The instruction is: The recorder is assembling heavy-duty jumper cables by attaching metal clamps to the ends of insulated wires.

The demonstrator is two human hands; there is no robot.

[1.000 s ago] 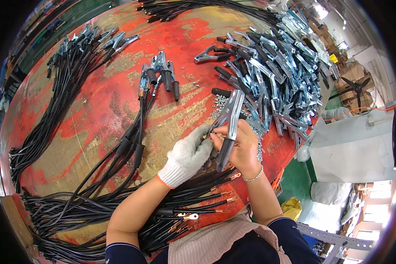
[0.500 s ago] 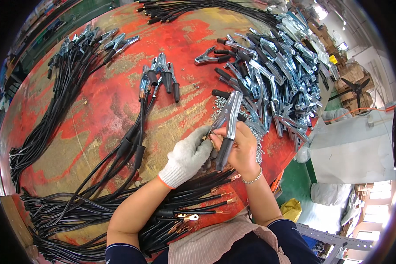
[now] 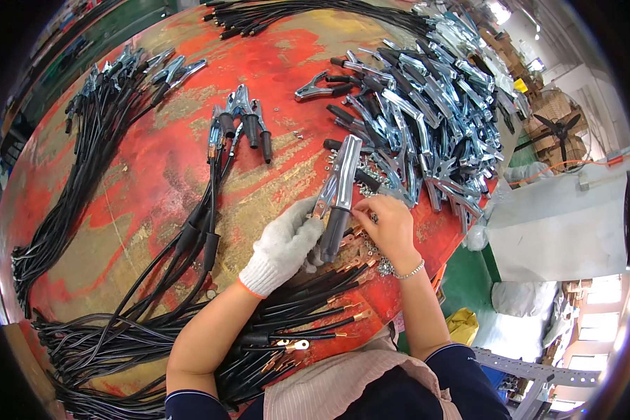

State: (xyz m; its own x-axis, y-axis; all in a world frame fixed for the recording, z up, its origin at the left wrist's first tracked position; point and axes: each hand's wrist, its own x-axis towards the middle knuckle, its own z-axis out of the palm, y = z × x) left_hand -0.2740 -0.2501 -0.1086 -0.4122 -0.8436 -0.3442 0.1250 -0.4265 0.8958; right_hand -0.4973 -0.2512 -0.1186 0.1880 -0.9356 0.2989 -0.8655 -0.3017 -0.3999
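My left hand [image 3: 281, 246], in a white knitted glove with an orange cuff edge, is closed on a silvery battery clamp [image 3: 346, 171] with black handle sleeves. The clamp stands slanted, and a copper-coloured piece shows at the glove's fingertips. My bare right hand [image 3: 388, 227], with a bracelet at the wrist, is just right of the clamp, apart from its metal handle. Its thumb and fingers are drawn together; anything between them is too small to make out. Small nuts and screws [image 3: 378, 166] lie scattered beyond the clamp, partly hidden by it.
A large heap of clamps [image 3: 427, 105] covers the table's far right. Finished-looking cables with clamps [image 3: 241, 115] lie mid-table, and another bundle [image 3: 91, 161] is at left. Black cables with copper ends [image 3: 308, 311] spread before my body. A fan [image 3: 561, 133] stands beyond the red worn table [image 3: 168, 161].
My right hand has come off the clamp and moved slightly down and right. The left hand still holds the clamp, now turned a little more upright. The whole view has shifted slightly.
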